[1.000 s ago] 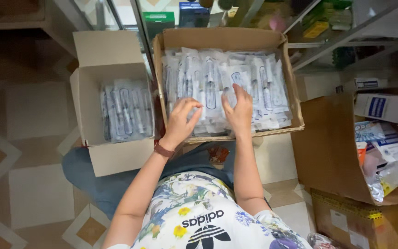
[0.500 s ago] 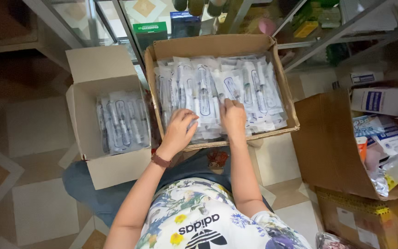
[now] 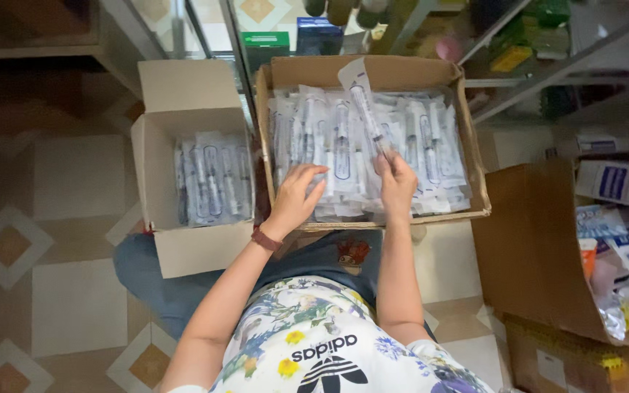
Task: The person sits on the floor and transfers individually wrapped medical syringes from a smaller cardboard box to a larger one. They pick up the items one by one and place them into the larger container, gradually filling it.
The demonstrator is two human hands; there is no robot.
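Right grip (image 3: 397, 182) holds syringe packet (image 3: 365, 105) upright, lengthwise.

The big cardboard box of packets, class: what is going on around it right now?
A seated person in a floral shirt bends over a large open brown cardboard box packed with clear sealed syringe packets. The right hand pinches one long clear syringe packet by its lower end, so it stands up above the pile. The left hand, with a brown wristband, rests spread on the packets at the box's near edge. A smaller white cardboard box on the person's left holds more packets.
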